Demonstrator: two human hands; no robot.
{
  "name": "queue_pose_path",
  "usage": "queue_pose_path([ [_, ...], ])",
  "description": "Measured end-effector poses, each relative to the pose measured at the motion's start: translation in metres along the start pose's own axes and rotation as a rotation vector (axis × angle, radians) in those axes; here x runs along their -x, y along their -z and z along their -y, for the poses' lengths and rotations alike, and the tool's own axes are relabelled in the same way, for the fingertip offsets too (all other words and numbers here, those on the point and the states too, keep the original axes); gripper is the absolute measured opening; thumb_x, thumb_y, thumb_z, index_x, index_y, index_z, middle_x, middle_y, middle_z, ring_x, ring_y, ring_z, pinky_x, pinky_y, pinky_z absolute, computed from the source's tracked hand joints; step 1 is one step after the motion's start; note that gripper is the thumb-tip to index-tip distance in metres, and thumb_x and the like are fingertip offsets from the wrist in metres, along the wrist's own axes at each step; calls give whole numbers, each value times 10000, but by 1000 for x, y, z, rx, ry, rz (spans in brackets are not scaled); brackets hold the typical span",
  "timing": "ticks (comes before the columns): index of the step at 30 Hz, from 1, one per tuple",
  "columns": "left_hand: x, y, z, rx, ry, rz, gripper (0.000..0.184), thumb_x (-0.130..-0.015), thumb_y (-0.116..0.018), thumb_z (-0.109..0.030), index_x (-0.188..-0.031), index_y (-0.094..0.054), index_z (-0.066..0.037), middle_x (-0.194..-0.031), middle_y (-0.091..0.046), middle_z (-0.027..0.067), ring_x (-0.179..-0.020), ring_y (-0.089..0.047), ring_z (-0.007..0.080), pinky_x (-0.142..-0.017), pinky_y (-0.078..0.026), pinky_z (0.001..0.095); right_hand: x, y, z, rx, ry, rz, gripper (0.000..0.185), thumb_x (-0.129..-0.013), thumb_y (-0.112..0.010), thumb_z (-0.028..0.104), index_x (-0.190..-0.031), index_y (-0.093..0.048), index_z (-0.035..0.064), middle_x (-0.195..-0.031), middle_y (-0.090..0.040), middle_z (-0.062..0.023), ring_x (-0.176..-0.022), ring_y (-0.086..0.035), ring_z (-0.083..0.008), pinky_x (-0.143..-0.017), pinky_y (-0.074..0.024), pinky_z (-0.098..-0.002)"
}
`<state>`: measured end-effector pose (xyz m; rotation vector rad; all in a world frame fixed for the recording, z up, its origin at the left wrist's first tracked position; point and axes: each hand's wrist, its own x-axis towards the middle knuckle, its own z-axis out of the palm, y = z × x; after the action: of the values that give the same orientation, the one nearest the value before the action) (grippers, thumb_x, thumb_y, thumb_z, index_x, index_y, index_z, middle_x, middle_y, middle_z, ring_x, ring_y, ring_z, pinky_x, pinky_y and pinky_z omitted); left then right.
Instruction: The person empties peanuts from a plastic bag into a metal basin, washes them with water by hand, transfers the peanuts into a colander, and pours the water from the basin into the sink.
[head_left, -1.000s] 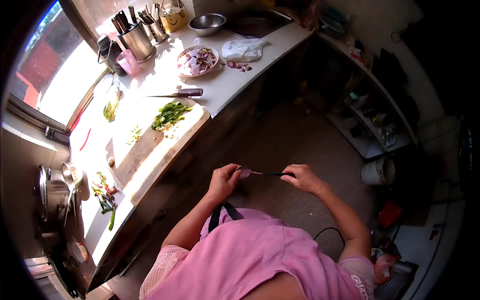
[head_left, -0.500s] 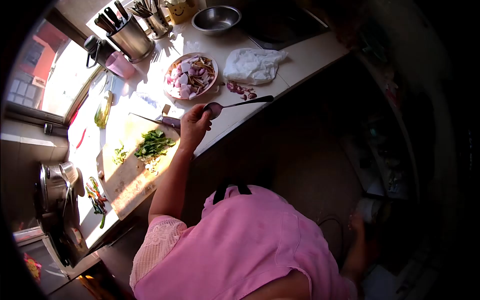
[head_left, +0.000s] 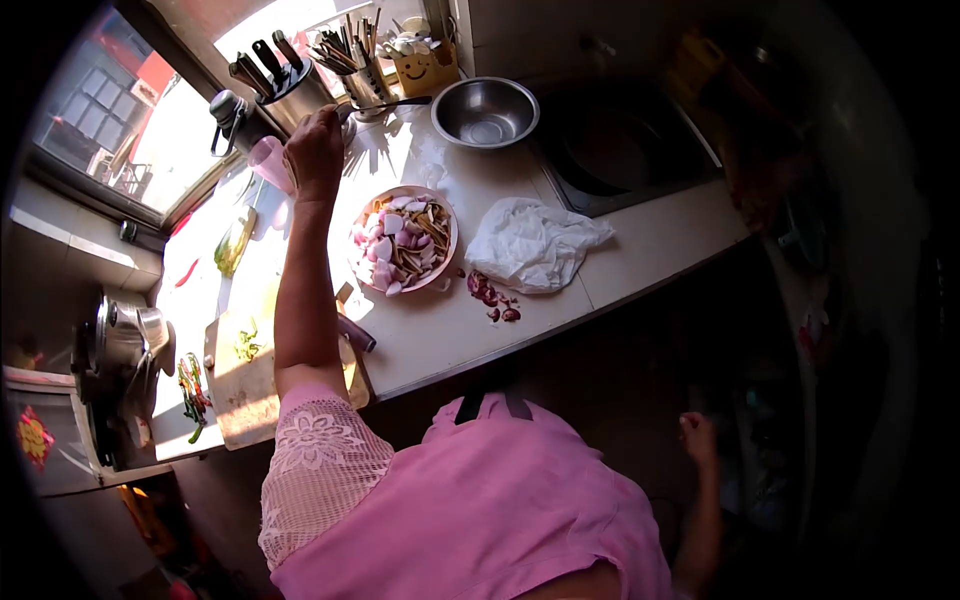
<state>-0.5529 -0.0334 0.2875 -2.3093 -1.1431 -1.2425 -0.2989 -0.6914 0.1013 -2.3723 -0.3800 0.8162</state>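
Observation:
My left hand [head_left: 315, 160] is closed on a spoon [head_left: 395, 103], whose dark handle points right toward the steel bowl [head_left: 485, 112]. It is raised over the back of the counter, beside the pink cup [head_left: 270, 162] and in front of the knife block [head_left: 296, 92] and utensil holder [head_left: 366, 84]. My left forearm crosses above the cutting board [head_left: 245, 395] and hides part of it. Low at the right, in shadow, my right hand [head_left: 698, 437] hangs away from the counter with its fingers loosely apart and nothing visible in them.
A plate of cut pinkish pieces [head_left: 403, 240] sits mid-counter, left of a white plastic bag [head_left: 535, 245] and some reddish peels [head_left: 490, 298]. A knife handle [head_left: 356, 334] shows beside my forearm. Further back right is the dark sink [head_left: 620, 150]; pots [head_left: 125, 335] stand left.
From both hands on the spoon, my left hand has carried it up and over the counter to the utensil holder. My right hand has let go and moved right and down. The view has shifted.

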Motion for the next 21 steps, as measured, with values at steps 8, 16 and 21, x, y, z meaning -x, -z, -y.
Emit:
queue_pose_path([
  [8,-101,-87,40,-208,-70,121,181,-747,-585,-230,-922,-592,-185,-858,-599,34,-782,-593,226,-645,-482,328,-21,13,-66,210,77,-55,165,-815,-552,158,-855,-572,-1,-655,-556,-59,-528,-533,-115,-469,-452,-262],
  [16,-172,-182,1,-369,-323,128,205,-838,-442,-264,-806,-588,-124,-791,-621,58,-688,-617,275,-538,-487,382,-31,3,-66,185,-97,25,154,-820,-556,174,-827,-562,20,-703,-564,-57,-542,-534,-121,-492,-481,-269],
  [21,-200,-246,-4,-415,-249,346,194,-793,-431,-160,-824,-616,-109,-816,-620,124,-756,-619,268,-619,-490,387,-25,-14,-58,110,-135,10,149,-820,-556,186,-810,-561,37,-719,-571,-49,-608,-542,-114,-528,-481,-272],
])
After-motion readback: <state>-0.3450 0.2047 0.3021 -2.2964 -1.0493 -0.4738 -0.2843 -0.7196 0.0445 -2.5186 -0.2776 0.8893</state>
